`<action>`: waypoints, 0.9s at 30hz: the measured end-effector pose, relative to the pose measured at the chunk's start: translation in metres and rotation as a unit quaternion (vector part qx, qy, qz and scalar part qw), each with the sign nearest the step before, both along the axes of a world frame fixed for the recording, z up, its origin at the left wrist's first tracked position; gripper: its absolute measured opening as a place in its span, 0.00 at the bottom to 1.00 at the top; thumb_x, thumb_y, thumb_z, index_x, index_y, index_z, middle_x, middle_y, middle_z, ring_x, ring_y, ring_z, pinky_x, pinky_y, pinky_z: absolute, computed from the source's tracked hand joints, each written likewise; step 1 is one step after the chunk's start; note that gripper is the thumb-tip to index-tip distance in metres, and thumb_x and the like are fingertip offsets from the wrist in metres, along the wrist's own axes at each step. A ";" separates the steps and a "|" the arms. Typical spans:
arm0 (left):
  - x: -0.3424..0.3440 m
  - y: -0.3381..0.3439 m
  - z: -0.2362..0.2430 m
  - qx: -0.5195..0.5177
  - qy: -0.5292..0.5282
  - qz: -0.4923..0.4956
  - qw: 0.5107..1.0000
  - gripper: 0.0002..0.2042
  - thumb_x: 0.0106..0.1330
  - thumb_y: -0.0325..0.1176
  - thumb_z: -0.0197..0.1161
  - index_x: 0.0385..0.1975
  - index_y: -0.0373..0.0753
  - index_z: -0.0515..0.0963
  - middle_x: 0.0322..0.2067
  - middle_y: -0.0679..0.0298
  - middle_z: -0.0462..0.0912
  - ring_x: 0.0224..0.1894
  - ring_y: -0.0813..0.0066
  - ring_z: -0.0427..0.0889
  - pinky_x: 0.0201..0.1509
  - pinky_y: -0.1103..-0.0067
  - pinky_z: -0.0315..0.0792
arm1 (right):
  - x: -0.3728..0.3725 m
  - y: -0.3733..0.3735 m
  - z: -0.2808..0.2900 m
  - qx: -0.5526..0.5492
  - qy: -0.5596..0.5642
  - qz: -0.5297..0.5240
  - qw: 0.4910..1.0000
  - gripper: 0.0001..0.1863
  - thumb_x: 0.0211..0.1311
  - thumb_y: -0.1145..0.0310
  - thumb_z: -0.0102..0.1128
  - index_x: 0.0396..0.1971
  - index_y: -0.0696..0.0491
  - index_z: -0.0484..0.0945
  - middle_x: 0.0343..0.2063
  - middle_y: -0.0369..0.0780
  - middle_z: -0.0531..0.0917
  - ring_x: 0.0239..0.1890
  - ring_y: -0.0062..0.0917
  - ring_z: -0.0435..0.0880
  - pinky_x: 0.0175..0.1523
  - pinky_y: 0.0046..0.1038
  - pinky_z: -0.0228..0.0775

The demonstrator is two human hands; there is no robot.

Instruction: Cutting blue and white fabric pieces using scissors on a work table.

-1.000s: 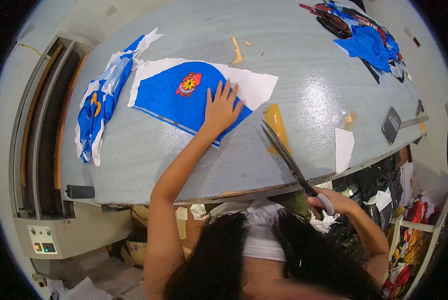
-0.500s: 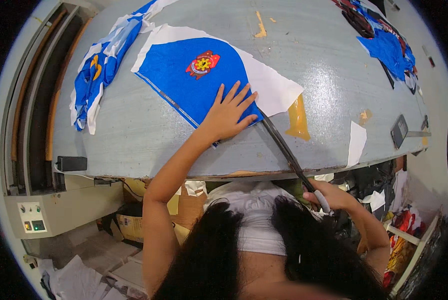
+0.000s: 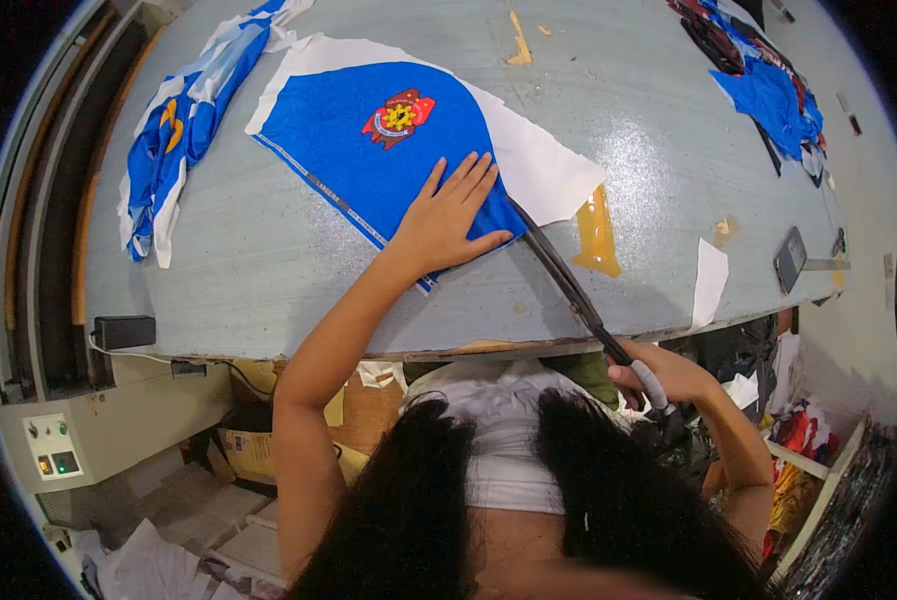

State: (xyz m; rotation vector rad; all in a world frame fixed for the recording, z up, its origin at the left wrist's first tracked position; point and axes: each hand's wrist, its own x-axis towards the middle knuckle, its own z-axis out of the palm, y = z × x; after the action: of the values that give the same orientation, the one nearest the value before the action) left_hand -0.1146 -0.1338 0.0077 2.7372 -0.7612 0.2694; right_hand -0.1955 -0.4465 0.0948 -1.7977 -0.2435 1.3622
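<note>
The blue cloth piece (image 3: pixel 338 125) lies flat near the front of the grey table (image 3: pixel 368 315), its corner by the scissors well in from the worn front edge (image 3: pixel 508 346). The left hand (image 3: pixel 451 215) rests palm down on it, fingers stretched and thumb spread, gripping nothing. The right hand (image 3: pixel 668 372), out past that edge, is curled round the handles of long dark scissors (image 3: pixel 566 282). Their tips meet the cloth where blue borders the white margin (image 3: pixel 538 165); I can't quite tell from here whether the blades are parted. Grey tabletop separates the cloth from a rumpled blue-and-white bundle (image 3: pixel 188 115) to the left and a white scrap (image 3: pixel 709 283) to the right. A red and yellow emblem (image 3: pixel 398 118) bears tiny lettering, and a narrow printed strip (image 3: pixel 318 185) of small characters follows the lower-left edge.
</note>
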 end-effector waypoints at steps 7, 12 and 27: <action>-0.001 0.002 -0.002 -0.005 -0.008 0.018 1.000 0.40 0.55 0.59 0.53 0.60 0.33 0.55 0.62 0.53 0.54 0.66 0.63 0.50 0.67 0.62 0.40 | -0.001 0.005 -0.013 -0.021 -0.045 -0.009 0.999 0.28 0.59 0.43 0.48 0.27 0.59 0.67 0.12 0.35 0.71 0.14 0.19 0.73 0.19 0.21 0.63; -0.001 0.002 -0.001 0.013 -0.009 0.043 0.999 0.42 0.54 0.61 0.52 0.60 0.33 0.55 0.63 0.54 0.53 0.66 0.64 0.49 0.67 0.62 0.39 | -0.001 0.005 -0.015 0.012 -0.109 0.001 0.994 0.27 0.59 0.44 0.48 0.27 0.58 0.67 0.12 0.35 0.70 0.14 0.17 0.70 0.19 0.21 0.61; 0.000 0.004 -0.005 0.018 -0.015 0.045 0.999 0.44 0.52 0.64 0.51 0.60 0.33 0.55 0.63 0.54 0.53 0.66 0.64 0.49 0.67 0.58 0.37 | -0.012 0.018 -0.008 -0.088 -0.104 0.004 0.991 0.30 0.59 0.45 0.48 0.40 0.63 0.69 0.36 0.51 0.76 0.41 0.37 0.75 0.48 0.34 0.64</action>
State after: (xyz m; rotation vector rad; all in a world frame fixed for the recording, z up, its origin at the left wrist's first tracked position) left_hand -0.1146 -0.1301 0.0028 2.8128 -0.6573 0.3204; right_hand -0.2071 -0.4285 0.0866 -2.0919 -0.2463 1.2334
